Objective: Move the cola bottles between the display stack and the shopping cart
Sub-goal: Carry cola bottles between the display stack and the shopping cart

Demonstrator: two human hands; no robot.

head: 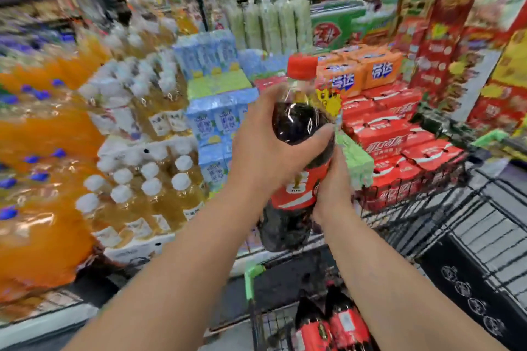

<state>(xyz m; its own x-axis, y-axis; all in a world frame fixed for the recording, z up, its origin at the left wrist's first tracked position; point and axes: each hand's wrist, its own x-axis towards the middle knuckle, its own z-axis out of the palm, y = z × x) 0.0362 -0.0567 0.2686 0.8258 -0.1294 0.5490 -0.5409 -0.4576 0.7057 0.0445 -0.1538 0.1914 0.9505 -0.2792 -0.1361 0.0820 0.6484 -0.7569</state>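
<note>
A large cola bottle (296, 122) with a red cap and red label is held upright in mid-air at the centre of the head view, above the front of the shopping cart (462, 225). My left hand (265, 151) grips its dark upper body from the left. My right hand (333, 191) holds its labelled middle from the right. Two more cola bottles (336, 325) lie in the cart at the bottom. The display stack of red cola packs (399, 134) stands beyond the cart on the right.
Shrink-wrapped packs of orange drink (42, 179) and yellow juice bottles (148, 179) fill the left. Blue drink cartons (211, 128) stand straight ahead. Orange soda packs (362, 71) top the red stack. Tall red boxes (470, 37) rise at the right.
</note>
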